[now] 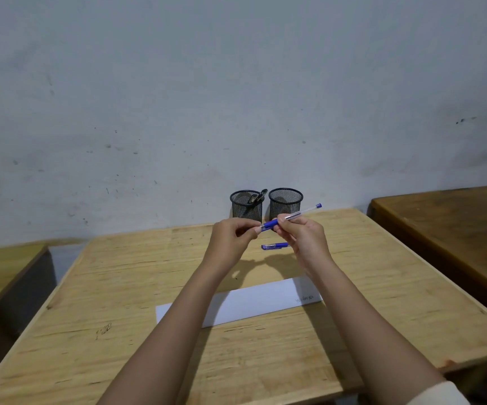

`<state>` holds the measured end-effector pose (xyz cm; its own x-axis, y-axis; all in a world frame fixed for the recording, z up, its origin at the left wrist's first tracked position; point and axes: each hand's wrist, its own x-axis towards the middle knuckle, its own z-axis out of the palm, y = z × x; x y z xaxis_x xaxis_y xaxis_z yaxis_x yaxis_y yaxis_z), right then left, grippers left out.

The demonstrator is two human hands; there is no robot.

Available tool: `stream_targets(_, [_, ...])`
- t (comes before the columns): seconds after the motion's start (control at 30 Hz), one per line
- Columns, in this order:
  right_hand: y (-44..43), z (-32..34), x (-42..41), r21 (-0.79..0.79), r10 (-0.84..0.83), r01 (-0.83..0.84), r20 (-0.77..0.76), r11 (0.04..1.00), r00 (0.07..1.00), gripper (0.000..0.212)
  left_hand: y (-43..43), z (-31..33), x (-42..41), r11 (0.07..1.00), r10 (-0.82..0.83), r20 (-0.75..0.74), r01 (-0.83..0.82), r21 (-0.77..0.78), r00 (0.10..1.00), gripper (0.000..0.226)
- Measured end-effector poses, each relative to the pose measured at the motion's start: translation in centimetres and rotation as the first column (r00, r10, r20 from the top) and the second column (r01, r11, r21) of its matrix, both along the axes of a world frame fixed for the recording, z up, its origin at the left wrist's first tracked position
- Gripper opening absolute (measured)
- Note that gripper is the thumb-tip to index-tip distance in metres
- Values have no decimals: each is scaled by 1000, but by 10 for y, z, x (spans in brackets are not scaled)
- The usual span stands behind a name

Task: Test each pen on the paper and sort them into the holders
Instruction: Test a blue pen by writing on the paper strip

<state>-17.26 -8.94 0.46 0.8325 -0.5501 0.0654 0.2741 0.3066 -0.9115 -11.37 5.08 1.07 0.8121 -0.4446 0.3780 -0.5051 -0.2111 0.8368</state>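
Above the far half of the table (119,287), both hands hold one blue pen (290,216) in the air. The right hand (303,238) has its fingers closed around the clear barrel, just past the blue grip, and the pen's blue end cap points up and to the right. The left hand (233,238) pinches the pen's other end between thumb and fingertips; whether that end carries a cap or a bare tip cannot be told. The pen is tilted, lower at the left hand, higher at the right.

Below the hands, a second blue pen (275,246) lies flat on the table, partly hidden by the right hand. Nearer the person, a white paper (251,302) lies on the wood at a slant, crossed by both forearms, with a small line of scribbles near its right end.

At the table's back edge, against the wall (236,83), two black mesh holders stand side by side, close together. The left holder (246,204) has dark pens leaning in it, their tops showing over the rim. What the right holder (285,203) contains cannot be told; the held pen's barrel crosses in front of it.
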Motion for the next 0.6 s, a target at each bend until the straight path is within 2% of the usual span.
stream_targets(0.13, [-6, 3, -2, -8, 25, -25, -5, 1000, 1000, 5, 3, 0, 3, 1000, -30, -29, 30, -10, 999, 11])
stream_targets(0.23, [-4, 2, 3, -75, 37, -40, -44, 996, 998, 5, 2, 0, 5, 997, -77, -73, 75, -23, 994, 11])
stream_targets(0.3, [-22, 4, 0, -51, -88, 86, -34, 995, 996, 5, 17, -4, 15, 998, -36, -141, 28, -60, 989, 11])
stream_targets(0.37, [-58, 10, -13, 108, -267, 263, 20, 959, 964, 11, 50, -11, 33, 988, 49, -264, -86, -130, 963, 10])
stream_targets(0.4, [-74, 13, -21, 152, -307, 296, 53, 943, 950, 12, 68, -15, 41, 980, 72, -318, -126, -153, 946, 11])
stream_targets(0.5, [-83, 10, -30, 45, -245, 242, 60, 969, 968, 10, 82, -20, 48, 986, 58, -373, -112, -125, 926, 7])
stream_targets(0.6, [-61, -5, -21, -27, -146, 146, 8, 989, 989, 6, 57, -25, 47, 997, 80, -251, -72, 37, 965, 11])
